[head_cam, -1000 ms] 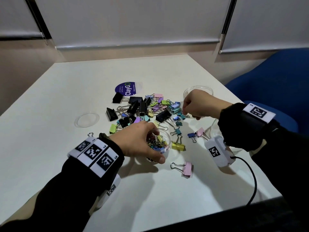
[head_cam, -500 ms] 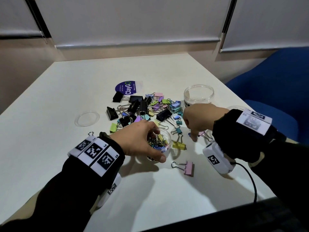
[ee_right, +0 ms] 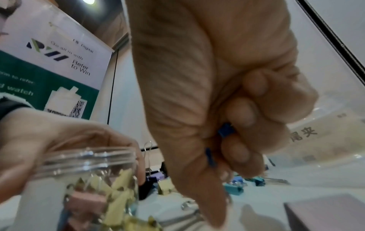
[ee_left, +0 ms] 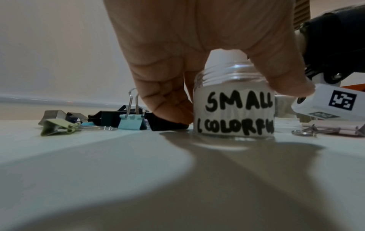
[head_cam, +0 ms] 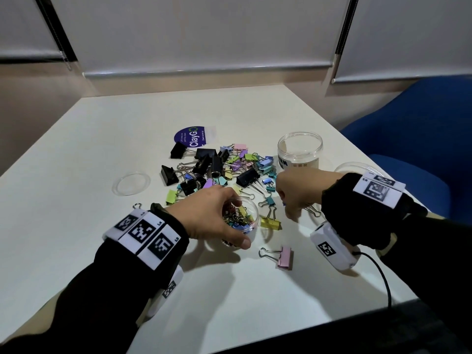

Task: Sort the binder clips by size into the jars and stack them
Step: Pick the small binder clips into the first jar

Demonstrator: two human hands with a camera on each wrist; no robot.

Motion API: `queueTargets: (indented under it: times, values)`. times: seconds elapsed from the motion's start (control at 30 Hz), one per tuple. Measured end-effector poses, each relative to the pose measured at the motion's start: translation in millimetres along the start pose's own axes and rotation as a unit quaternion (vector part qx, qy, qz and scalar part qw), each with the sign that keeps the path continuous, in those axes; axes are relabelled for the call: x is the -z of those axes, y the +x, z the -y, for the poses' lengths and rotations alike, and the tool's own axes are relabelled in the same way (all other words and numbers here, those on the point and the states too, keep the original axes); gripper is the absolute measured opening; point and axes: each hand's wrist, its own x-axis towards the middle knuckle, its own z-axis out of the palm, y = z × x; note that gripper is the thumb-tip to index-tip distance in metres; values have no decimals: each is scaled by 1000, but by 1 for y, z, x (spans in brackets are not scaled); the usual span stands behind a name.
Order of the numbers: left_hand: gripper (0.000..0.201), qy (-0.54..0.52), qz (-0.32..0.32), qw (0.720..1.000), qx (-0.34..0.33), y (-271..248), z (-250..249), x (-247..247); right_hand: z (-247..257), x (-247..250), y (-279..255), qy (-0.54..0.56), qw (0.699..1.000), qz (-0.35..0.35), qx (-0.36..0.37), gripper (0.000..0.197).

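Observation:
My left hand (head_cam: 214, 218) grips the rim of a small clear jar (head_cam: 246, 222) standing on the table; its label (ee_left: 236, 113) reads "SMALL (COLORFUL", and it holds several small coloured clips. My right hand (head_cam: 293, 198) hovers just right of that jar, fingers curled into a fist round a small blue binder clip (ee_right: 226, 132). A mixed pile of black and coloured binder clips (head_cam: 217, 169) lies beyond both hands. A larger clear jar (head_cam: 300, 152) stands open behind the right hand.
A yellow clip (head_cam: 271, 223) and a pink clip (head_cam: 284, 256) lie near the small jar. One clear lid (head_cam: 131, 183) rests to the left, another (head_cam: 357, 166) at the right edge. A purple sticker (head_cam: 192, 139) and a blue chair (head_cam: 421, 139) lie beyond.
My right hand has drawn back from the pile toward me and the small jar, fist closed, uncovering the larger jar. The left hand and small jar have stayed put.

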Motion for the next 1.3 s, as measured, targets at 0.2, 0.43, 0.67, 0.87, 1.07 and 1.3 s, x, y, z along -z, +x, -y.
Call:
queueTargets:
  times: [0.2, 0.43, 0.67, 0.87, 1.07, 1.3]
  values:
    - [89, 1, -2, 1000, -2, 2, 1, 0, 18, 23, -15, 188, 977, -73, 72, 12]
    - [78, 30, -18, 999, -4, 3, 0, 0, 37, 37, -22, 350, 925, -9, 149, 18]
    - [83, 16, -11, 1000, -2, 2, 1, 0, 27, 36, -16, 391, 912, -61, 107, 21]
    - [88, 1, -5, 1000, -2, 2, 1, 0, 20, 22, -1, 229, 969, -90, 37, 23]
    - [89, 6, -9, 1000, -6, 3, 2, -1, 20, 11, 6, 125, 983, -132, 39, 21]
    - [90, -1, -7, 1000, -5, 4, 3, -1, 18, 7, 9, 163, 982, -94, 21, 25]
